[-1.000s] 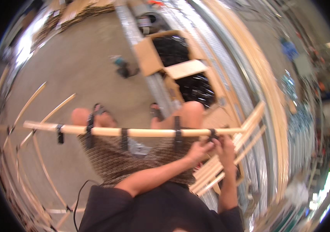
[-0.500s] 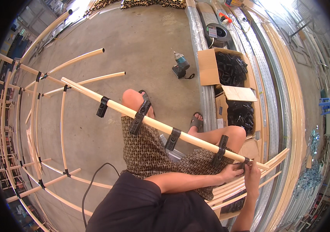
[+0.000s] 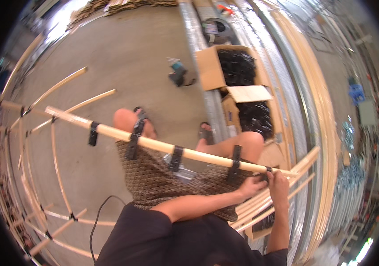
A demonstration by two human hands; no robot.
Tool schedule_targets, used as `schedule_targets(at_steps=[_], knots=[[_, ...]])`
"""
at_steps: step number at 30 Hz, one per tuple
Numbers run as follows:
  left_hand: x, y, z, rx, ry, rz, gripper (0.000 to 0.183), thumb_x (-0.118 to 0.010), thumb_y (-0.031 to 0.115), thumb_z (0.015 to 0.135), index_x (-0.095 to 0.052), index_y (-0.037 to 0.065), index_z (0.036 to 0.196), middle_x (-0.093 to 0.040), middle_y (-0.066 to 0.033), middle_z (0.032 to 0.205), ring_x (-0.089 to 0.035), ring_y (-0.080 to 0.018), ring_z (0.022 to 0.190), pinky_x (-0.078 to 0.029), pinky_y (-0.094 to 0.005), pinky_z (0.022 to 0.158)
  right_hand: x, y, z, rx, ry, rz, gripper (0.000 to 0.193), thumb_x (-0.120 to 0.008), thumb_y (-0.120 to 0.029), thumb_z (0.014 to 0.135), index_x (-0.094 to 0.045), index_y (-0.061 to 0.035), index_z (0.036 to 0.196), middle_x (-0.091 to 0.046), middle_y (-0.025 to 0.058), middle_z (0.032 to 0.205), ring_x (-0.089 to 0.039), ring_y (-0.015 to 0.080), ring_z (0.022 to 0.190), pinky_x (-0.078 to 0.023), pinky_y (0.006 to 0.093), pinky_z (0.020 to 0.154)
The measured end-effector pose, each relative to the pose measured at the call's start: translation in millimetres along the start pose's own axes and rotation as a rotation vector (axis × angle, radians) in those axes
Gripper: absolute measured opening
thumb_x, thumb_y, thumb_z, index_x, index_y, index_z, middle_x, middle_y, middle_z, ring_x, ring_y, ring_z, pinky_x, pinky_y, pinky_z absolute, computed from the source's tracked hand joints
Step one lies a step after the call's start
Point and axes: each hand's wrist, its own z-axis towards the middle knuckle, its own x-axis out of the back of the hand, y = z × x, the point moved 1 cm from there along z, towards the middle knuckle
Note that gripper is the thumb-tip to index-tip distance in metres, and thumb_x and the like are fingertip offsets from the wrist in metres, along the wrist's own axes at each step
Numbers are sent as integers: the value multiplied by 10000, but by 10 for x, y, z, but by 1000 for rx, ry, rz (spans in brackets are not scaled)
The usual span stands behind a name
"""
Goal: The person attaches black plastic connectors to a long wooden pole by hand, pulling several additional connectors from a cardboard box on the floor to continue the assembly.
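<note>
A long cream pipe (image 3: 156, 145) lies slantwise across my lap, with several black pipe clamps along it, such as the clamp (image 3: 176, 158) near the middle. At its right end, my left hand (image 3: 252, 186) and my right hand (image 3: 279, 184) close around a small black clamp (image 3: 268, 171) on the pipe. Both sets of fingers pinch it from below, partly hiding it.
A frame of joined cream pipes (image 3: 56, 155) stands at the left. Ahead, a cordless drill (image 3: 178, 73) rests on the floor. Cardboard boxes (image 3: 209, 66) of black clamps sit on long metal bars at the right. More cream pipes (image 3: 302, 166) lie beside my right hand.
The whole view has swung, so the surroundings sit further left in it and look blurred. Both hands stay at the clamp on the pipe's right end.
</note>
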Motion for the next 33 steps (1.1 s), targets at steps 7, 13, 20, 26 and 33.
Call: schedule_targets(at_steps=[7,13,20,26,33], knots=[[-6,164,-52,120,-64,-230,372,-621,150,1047,-598,-34,1369,-667,-87,1294,-652,-155,1146,-528,-312,1034,72,-58,31,4,-24,-16,174,-691,-139,953,-585,-1,944,-690,218,790,-692,419,771,-541,496,667],[37,192,-54,145,-108,-160,343,-613,161,1053,-613,-29,1339,-669,-70,1281,-651,-144,1145,-521,-323,1049,-19,39,-14,-3,-63,-53,188,-659,-173,965,-581,-5,933,-688,201,780,-701,390,757,-551,478,651],[61,199,-61,130,-95,-133,349,-612,151,1054,-606,-23,1357,-675,-71,1264,-674,-157,1106,-536,-312,1015,-79,114,1,77,-53,-13,242,-640,-238,987,-572,-14,923,-698,184,804,-713,368,755,-561,466,639],[30,279,-94,146,-91,-115,315,-613,154,1051,-624,-22,1312,-671,-66,1278,-657,-149,1146,-521,-330,1050,-4,102,-35,101,-32,53,259,-647,-247,986,-582,-9,906,-706,175,814,-715,368,768,-567,456,651],[73,234,-68,136,-93,-107,300,-611,142,1050,-628,-21,1301,-669,-70,1274,-659,-156,1139,-527,-333,1049,-48,121,-1,125,-2,29,267,-651,-239,980,-591,6,893,-684,182,770,-705,369,733,-564,461,646]])
